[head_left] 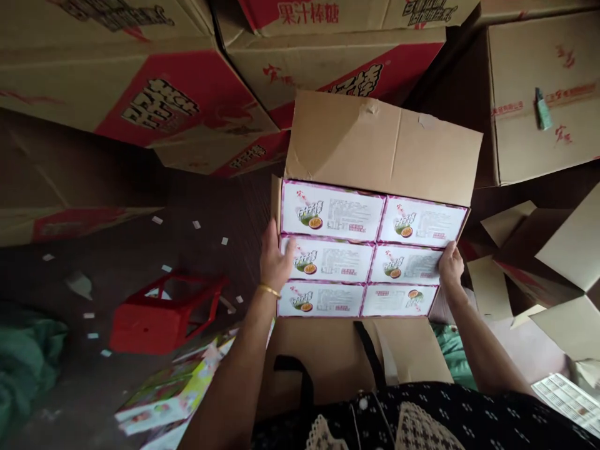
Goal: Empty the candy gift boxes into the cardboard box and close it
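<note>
An open cardboard carton [382, 147] stands in front of me, its far flap up and its near flap folded down toward me. Inside lie several white product boxes [328, 259] with pink borders and fruit pictures, in two columns. My left hand [274, 259], with a gold bangle at the wrist, rests on the carton's left edge, fingers curled onto the middle-left box. My right hand [450, 264] grips the carton's right edge beside the middle-right box, fingers bent over the rim.
Large red-printed cartons [154, 94] are stacked behind and to the left. A red plastic stool [162, 312] lies tipped on the dark floor at left, amid paper scraps. Flattened cardboard pieces [557, 262] lie at right. A colourful printed box [169, 400] sits near my left arm.
</note>
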